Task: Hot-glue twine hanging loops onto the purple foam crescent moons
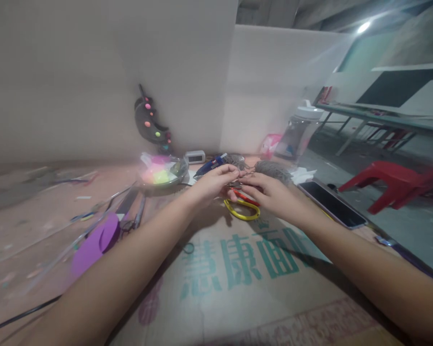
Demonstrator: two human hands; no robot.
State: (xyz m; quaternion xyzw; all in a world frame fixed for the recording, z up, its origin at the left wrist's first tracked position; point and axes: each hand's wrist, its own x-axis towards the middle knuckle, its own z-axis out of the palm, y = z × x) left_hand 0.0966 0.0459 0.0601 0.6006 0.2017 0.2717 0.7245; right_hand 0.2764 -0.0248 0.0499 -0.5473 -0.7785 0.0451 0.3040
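Note:
Both my hands meet over the middle of the table. My left hand (214,182) has its fingers pinched together on a small dark thing I cannot make out. My right hand (270,190) faces it, fingertips touching the same spot, fingers curled close. Just under them lie scissors with yellow and red handles (242,207) on a cardboard sheet (238,269) printed with green characters. A grey fluffy clump (272,169) lies right behind my right hand.
A clear bowl with bright pieces (162,174) stands behind my left hand; purple foam shapes (95,242) and thin metal tools (130,206) lie left. A phone (332,204) lies at right, a clear jar (299,132) behind it. A red plastic chair (397,185) stands beyond the table's right edge.

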